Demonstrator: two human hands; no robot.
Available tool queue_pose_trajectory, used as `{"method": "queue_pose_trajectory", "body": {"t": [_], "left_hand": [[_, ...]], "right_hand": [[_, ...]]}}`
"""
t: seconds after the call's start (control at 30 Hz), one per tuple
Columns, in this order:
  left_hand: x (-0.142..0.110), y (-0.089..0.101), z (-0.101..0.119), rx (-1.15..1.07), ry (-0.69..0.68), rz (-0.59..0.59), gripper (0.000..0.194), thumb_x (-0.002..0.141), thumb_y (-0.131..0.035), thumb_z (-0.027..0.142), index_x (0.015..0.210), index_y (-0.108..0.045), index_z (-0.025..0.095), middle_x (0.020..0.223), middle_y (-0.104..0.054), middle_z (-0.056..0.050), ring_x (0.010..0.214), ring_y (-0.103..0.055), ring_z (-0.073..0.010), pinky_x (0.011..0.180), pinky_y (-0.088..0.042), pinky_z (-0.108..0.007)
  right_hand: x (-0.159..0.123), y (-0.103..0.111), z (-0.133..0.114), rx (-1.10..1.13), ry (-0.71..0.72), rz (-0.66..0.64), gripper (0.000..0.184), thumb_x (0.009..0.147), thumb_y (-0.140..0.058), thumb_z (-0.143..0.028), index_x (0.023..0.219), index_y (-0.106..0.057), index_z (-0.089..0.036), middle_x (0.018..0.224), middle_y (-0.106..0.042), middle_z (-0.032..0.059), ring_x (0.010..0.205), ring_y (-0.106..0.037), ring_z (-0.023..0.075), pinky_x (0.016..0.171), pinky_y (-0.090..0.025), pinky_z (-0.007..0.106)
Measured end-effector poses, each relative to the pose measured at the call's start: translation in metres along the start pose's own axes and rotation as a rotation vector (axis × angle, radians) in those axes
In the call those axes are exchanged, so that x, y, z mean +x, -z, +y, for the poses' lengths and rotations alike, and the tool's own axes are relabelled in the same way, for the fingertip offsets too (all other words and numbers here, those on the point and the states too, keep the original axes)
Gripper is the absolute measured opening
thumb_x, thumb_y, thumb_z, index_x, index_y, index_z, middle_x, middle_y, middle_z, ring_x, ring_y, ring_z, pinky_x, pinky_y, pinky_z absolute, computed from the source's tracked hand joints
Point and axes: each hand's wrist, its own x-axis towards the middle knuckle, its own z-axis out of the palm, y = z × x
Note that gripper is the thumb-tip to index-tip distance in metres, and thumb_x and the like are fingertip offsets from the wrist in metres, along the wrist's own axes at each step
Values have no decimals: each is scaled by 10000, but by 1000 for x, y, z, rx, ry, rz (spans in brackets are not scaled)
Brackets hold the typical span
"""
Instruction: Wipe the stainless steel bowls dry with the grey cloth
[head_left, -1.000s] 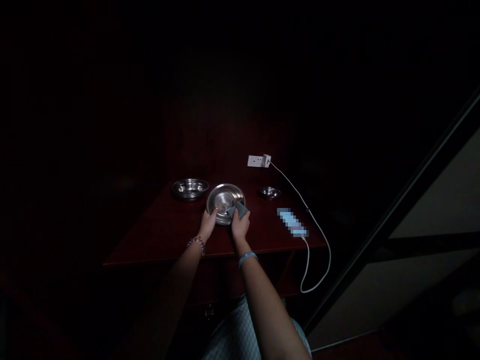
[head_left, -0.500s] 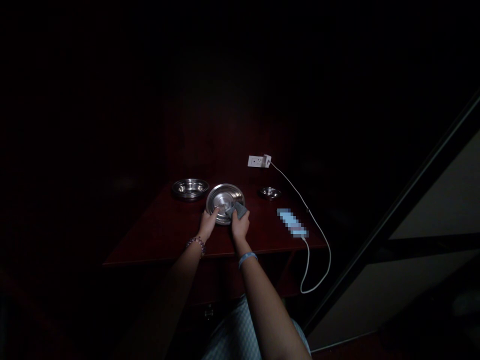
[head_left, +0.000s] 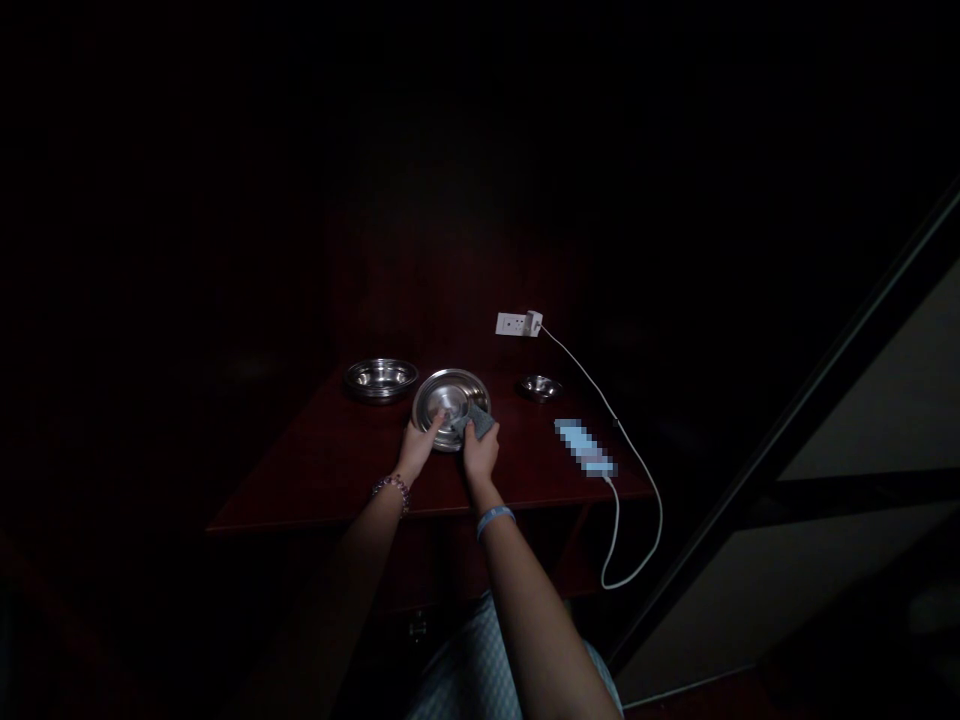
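Note:
A shiny steel bowl [head_left: 442, 392] is tilted towards me above the dark red table [head_left: 315, 485]. My left hand [head_left: 417, 448] grips its lower left rim, the thumb lying over the inside. In my right hand [head_left: 481, 452] is a grey cloth [head_left: 481, 421], pinched at the bowl's lower right rim and reaching into its inside. The fingers behind the bowl are hidden. Left of it stand steel bowls [head_left: 381, 380] that look stacked, and to the right sits a small steel bowl [head_left: 540, 387].
A phone [head_left: 585, 447], blurred out, lies on the table's right side. Its white cable [head_left: 660, 510] loops past the table edge and up to a charger [head_left: 533, 323] in the wall socket [head_left: 510, 324]. A dark-framed panel [head_left: 847, 540] slants along the right.
My left thumb has shifted slightly up and inward over the bowl's inside. The bowl and both hands otherwise stay in nearly the same place.

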Motion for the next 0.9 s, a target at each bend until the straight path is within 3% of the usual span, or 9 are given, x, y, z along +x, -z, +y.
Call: {"method": "queue_pose_trajectory", "body": {"t": [0.9], "left_hand": [[1, 0, 1, -28, 12, 0, 398, 766, -783, 280, 1137, -695, 163, 1262, -710, -124, 1248, -625, -227, 1124, -419, -361]], "right_hand": [[1, -1, 1, 4, -6, -9, 298, 871, -579, -384, 1081, -584, -173, 993, -765, 149, 873, -745, 278, 763, -559, 349]]}}
